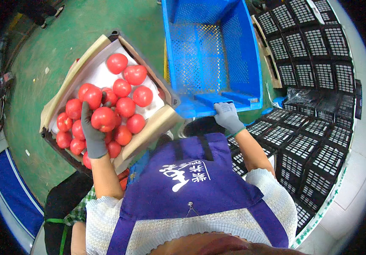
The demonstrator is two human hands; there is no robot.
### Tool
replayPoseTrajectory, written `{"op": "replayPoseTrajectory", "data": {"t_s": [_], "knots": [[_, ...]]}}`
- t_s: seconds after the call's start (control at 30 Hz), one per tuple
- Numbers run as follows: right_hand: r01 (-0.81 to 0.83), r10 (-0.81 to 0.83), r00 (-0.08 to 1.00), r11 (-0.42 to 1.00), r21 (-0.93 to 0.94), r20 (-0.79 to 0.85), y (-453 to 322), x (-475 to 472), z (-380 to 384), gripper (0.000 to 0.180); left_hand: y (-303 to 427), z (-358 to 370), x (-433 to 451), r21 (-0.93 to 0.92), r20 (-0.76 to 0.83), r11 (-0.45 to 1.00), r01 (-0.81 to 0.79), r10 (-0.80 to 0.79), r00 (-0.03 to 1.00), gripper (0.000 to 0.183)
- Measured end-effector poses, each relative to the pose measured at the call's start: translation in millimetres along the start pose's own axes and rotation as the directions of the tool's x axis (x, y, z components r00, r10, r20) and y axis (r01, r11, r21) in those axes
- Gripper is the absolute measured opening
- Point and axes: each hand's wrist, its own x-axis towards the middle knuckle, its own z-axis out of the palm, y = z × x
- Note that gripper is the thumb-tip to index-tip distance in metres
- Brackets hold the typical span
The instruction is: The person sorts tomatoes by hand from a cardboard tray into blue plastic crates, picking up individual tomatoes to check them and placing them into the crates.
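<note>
Red tomatoes (126, 107) lie in a carton (156, 122) lined with white paper (98, 68), to my left. My left hand (94, 140), in a grey glove, reaches in among them. Its fingers curl around a large tomato (103, 119) at the palm, and another tomato (92, 97) sits against the fingertips. Part of the grip is hidden by the fruit. On the other side, my right hand (226, 116), gloved as well, grasps the near rim of a large blue plastic crate (187, 110). The crate has perforated walls and a perforated floor, with no tomatoes visible inside.
Black slatted crates (307, 137) are stacked along the right, some with clear plastic film (300, 95) between them. Someone in a green checked sleeve (81, 207) is close at my lower left. Another person's feet (58, 12) show on the green floor (43, 95).
</note>
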Motion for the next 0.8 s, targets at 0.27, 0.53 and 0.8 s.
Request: {"op": "replayPoseTrajectory", "data": {"t_s": [0.27, 0.53, 0.8], "knots": [[0.058, -0.049, 0.992, 0.995, -0.078, 0.113, 21.3, -38.2, -63.2, 0.025, 1.8, 3.3, -3.4, 0.117, -0.042, 0.991, -0.071, 0.077, 0.996, 0.053], [0.159, -0.151, 0.986, 0.98, -0.121, 0.07, 83.6, -55.2, -134.9, 0.019, 4.3, 4.4, -2.3, -0.19, -0.03, 0.977, 0.096, -0.103, 0.994, 0.058], [0.175, -0.064, 0.957, 0.904, -0.391, 0.282, 129.9, -93.7, -219.8, 0.018, 1.9, -5.8, 3.8, -0.204, -0.031, 0.971, 0.121, -0.13, 0.991, 0.059]]}}
